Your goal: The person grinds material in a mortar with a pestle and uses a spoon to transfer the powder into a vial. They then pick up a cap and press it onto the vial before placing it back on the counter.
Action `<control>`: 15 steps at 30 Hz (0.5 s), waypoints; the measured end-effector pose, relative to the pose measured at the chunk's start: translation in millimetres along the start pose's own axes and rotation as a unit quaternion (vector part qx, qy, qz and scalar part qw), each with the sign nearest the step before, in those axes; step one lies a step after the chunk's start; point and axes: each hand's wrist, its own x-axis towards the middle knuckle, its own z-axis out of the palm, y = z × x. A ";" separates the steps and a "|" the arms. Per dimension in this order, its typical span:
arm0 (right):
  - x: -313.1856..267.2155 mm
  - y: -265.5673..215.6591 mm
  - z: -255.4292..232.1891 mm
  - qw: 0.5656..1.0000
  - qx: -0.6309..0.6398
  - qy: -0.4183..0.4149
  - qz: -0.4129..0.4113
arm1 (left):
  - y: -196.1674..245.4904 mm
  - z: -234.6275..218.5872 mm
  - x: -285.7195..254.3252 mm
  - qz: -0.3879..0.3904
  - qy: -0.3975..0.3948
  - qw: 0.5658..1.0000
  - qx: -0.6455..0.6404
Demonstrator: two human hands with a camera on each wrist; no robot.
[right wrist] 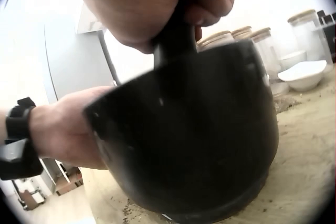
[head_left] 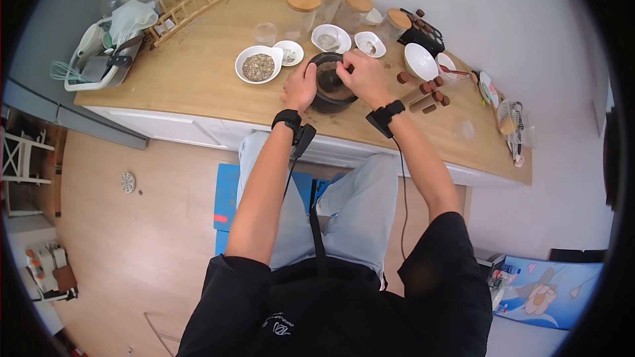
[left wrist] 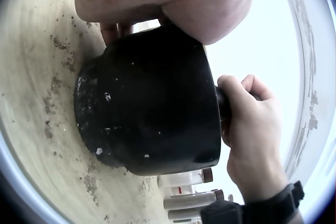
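Note:
A black mortar (head_left: pixel 325 104) stands near the counter's front edge with brownish ground material inside. My left hand (head_left: pixel 301 86) holds it from the left, thumb near the rim and fingers around the outer wall. A dark pestle (right wrist: pixel 176 45) leans in the bowl, its upper end gripped by my right hand (head_left: pixel 364 78). The left wrist view has the mortar's speckled side filling the middle, with the right hand on the pestle beyond its rim. What lies inside the bowl is hidden in both wrist views.
Left of the mortar, a white bowl (head_left: pixel 258 67) holds coarse seeds, beside a small white dish (head_left: pixel 289 53). Behind stand more white dishes and lidded glass jars (head_left: pixel 303 13). Corked tubes (head_left: pixel 430 98) lie at right. A dish basket (head_left: pixel 99 66) occupies the far left. Crumbs dot the counter.

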 end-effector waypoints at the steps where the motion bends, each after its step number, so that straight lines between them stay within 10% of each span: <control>1: 3.6 7.3 -3.5 0.999 0.007 -0.052 0.001 | -0.2 -0.8 -0.1 -0.022 -0.003 0.999 0.030; 6: -5.3 9.6 5.4 0.998 0.008 0.026 0.058 | 10.7 -1.4 -4.8 -0.030 0.003 0.999 0.030; 10: -0.7 16.9 -4.4 0.992 0.017 -0.103 0.075 | -3.7 1.0 0.2 -0.039 -0.002 0.999 0.004; 15: -6.4 -2.0 6.3 0.999 0.008 0.014 0.047 | -16.1 0.9 10.0 -0.029 -0.009 1.000 0.003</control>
